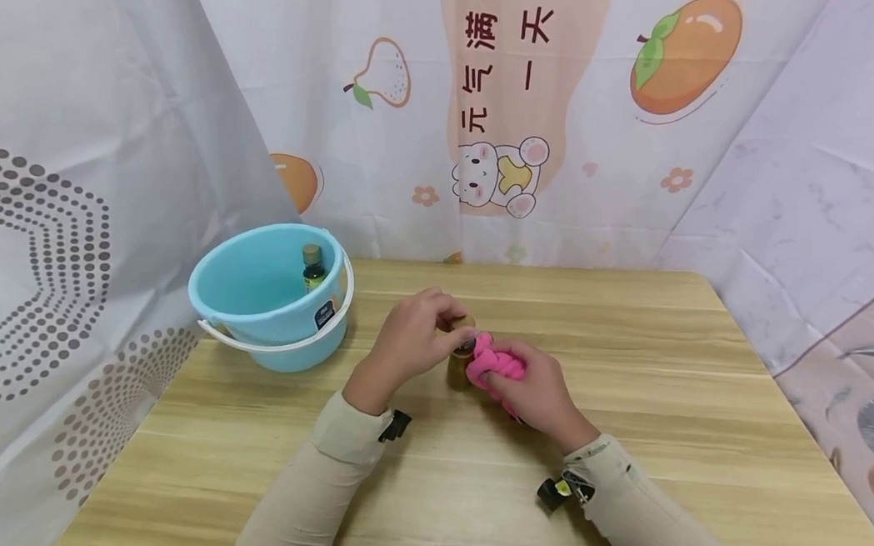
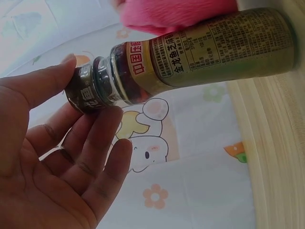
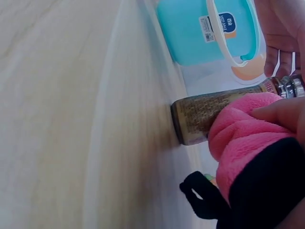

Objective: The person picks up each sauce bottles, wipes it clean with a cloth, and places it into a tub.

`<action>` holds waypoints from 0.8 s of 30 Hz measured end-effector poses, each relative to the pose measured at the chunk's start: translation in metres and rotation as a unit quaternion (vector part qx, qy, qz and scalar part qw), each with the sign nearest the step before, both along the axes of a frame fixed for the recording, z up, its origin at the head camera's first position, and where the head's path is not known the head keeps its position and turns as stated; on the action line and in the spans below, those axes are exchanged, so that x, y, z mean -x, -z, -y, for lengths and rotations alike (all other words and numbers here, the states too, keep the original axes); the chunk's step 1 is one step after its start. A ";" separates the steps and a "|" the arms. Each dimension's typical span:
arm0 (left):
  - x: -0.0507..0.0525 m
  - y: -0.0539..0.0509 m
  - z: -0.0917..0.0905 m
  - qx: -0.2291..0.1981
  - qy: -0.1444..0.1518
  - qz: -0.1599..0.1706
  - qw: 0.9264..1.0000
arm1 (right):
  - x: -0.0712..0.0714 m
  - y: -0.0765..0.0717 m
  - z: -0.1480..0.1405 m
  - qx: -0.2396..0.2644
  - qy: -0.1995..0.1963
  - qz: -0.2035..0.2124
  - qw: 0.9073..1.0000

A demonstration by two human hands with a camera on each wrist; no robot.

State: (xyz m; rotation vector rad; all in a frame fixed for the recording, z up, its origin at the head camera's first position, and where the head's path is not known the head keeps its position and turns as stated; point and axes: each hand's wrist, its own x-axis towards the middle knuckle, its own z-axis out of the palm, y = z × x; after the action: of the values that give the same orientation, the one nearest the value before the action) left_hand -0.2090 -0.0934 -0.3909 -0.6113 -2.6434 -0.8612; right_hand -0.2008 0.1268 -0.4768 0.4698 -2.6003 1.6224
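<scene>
My left hand (image 1: pixel 418 330) pinches the dark cap (image 2: pixel 81 90) of a sesame oil bottle (image 2: pixel 219 52) between thumb and fingers. The bottle is slim glass with a printed label. It stands upright on the table, its base on the wood in the right wrist view. A bunched pink cloth (image 3: pixel 248 124) is gripped in my right hand (image 1: pixel 543 388), thumb on top, and lies against the side of the bottle. Black fabric (image 3: pixel 267 176) and a black loop (image 3: pixel 202 193) show by the cloth. The cloth hides part of the bottle.
To the left on the wooden table (image 1: pixel 424 489) stands a light blue bucket (image 1: pixel 292 358) with a white handle (image 1: pixel 282 347). Another capped bottle (image 1: pixel 313 270) leans inside it. Printed curtains (image 1: pixel 383 178) hang behind the table and at both sides.
</scene>
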 end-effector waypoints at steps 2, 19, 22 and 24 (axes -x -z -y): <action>-0.001 0.000 0.000 -0.003 0.000 0.003 1.000 | -0.001 -0.002 0.000 0.007 0.003 -0.014 1.000; 0.001 0.003 0.002 -0.004 -0.017 0.005 1.000 | -0.006 -0.009 0.001 0.076 -0.004 -0.069 0.995; 0.000 0.003 0.003 -0.003 -0.022 0.004 1.000 | -0.005 -0.006 0.001 0.053 -0.007 -0.057 0.997; 0.001 0.003 0.003 -0.001 -0.024 0.003 1.000 | -0.003 -0.004 0.001 0.045 -0.011 -0.047 0.998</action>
State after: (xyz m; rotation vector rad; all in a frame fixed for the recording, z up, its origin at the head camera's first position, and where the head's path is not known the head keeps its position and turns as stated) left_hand -0.2096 -0.0968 -0.3938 -0.5426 -2.6496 -0.8536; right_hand -0.1974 0.1256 -0.4728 0.5584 -2.4518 1.6720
